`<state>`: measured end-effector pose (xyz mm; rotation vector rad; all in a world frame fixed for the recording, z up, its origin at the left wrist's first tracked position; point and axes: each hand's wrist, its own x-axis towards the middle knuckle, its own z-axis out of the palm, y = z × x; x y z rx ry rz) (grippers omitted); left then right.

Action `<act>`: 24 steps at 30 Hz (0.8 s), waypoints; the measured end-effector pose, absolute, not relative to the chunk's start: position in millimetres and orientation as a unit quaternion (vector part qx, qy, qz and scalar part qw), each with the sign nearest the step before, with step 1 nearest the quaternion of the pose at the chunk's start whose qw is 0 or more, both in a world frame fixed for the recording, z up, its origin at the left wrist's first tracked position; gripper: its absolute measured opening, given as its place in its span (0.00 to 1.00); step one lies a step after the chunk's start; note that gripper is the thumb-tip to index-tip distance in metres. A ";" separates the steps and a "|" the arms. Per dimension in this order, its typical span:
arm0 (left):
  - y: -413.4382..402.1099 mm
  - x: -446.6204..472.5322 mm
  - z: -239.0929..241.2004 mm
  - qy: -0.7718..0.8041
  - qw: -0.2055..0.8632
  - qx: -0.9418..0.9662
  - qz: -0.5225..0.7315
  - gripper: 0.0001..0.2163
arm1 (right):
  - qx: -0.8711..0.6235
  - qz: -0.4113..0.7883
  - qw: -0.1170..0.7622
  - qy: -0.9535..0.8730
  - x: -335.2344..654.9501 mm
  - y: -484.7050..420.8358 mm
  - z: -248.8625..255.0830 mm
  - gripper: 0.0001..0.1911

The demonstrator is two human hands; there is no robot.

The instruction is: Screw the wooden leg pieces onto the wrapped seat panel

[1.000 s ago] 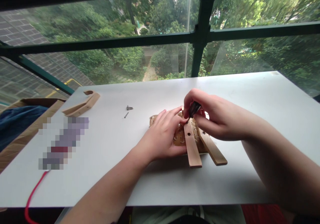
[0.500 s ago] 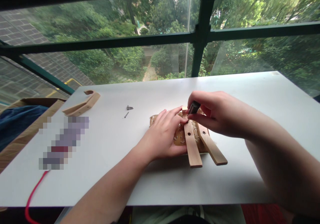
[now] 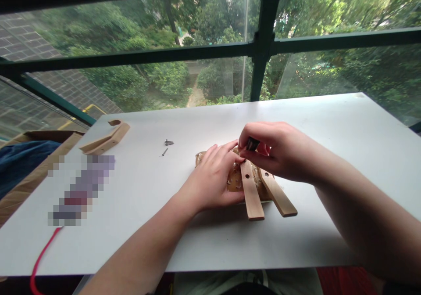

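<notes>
My left hand (image 3: 213, 172) lies across a brown block (image 3: 234, 181) that looks wrapped in tape, its thumb along the near side and its fingers over the top. Its fingertips press by the far end of a wooden strip (image 3: 252, 194) with a dark hole. A second, bent wooden strip (image 3: 280, 196) rests on the block to the right. Above the first strip's far end, my right hand (image 3: 274, 150) is closed around a short black tool handle (image 3: 252, 143). The tool's tip is hidden behind the fingers.
Several screws (image 3: 169, 142) lie on the white table (image 3: 148, 224), with a single screw (image 3: 165, 152) nearer. At the left are a wooden piece with a hooked end (image 3: 107, 139), a blurred-out object (image 3: 83, 189) with a red cord (image 3: 41, 257), and a cardboard box (image 3: 70, 143) holding blue cloth.
My right hand and the black handle have shifted slightly left and turned a little over the wooden strip. The left hand keeps its place on the block.
</notes>
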<state>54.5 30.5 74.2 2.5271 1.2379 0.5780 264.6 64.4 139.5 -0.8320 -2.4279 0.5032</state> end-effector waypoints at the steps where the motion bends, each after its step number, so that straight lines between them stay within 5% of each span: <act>1: 30.8 54.5 74.0 0.427 0.134 0.872 0.199 0.29 | -0.305 0.199 0.259 -0.895 264.3 64.4 138.6 0.05; 24: 29.9 54.0 73.0 0.424 0.127 0.872 0.210 0.27 | -0.351 0.195 0.200 -0.894 276.5 64.4 152.5 0.07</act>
